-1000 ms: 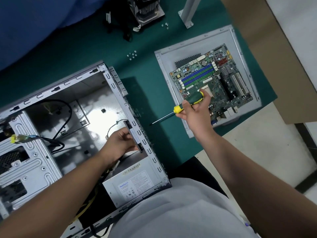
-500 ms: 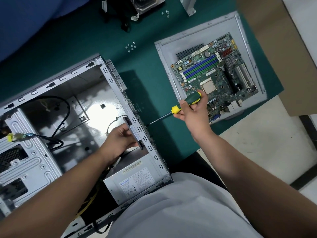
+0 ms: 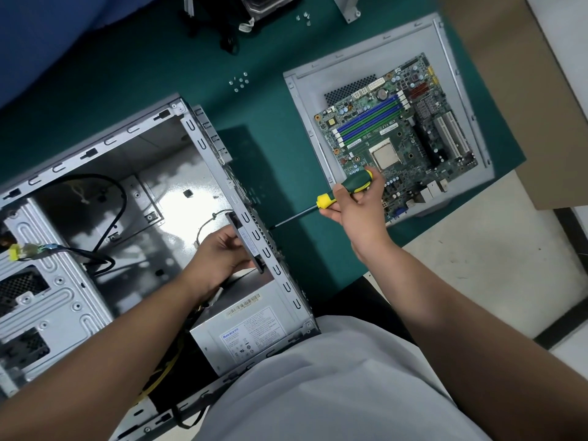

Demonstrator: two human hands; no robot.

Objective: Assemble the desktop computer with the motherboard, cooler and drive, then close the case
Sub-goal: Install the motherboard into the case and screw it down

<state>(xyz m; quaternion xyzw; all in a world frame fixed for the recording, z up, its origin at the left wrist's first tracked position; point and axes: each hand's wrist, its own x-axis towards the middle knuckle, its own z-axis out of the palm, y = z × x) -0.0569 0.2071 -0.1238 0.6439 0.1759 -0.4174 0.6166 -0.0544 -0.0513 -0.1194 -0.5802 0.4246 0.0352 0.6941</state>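
Head camera looked down on an open case (image 3: 95, 160) lying on its side on a green mat (image 3: 270, 160), its interior bare apart from a power supply (image 3: 251, 332) in the near corner and some loose cables. The left hand (image 3: 222, 256) reached inside and was closed around a dark, flat part (image 3: 246, 240) pressed against the inner face of the rear wall; it looked like a fan, though that could not be confirmed. The right hand (image 3: 356, 208) was wrapped around the green-and-yellow handle of a screwdriver (image 3: 331, 198), whose shaft ran to the outside of that same wall, tip at or just short of the metal. The step in hand appeared to be fastening this part from outside. The motherboard (image 3: 397, 135) lay well apart to the right, resting on a detached grey side panel (image 3: 302, 100), not yet installed. Loose screws (image 3: 239, 81) sat on the mat beyond the case. The next move would call for seating the tip squarely in a screw head while the left hand kept the part aligned with its holes.
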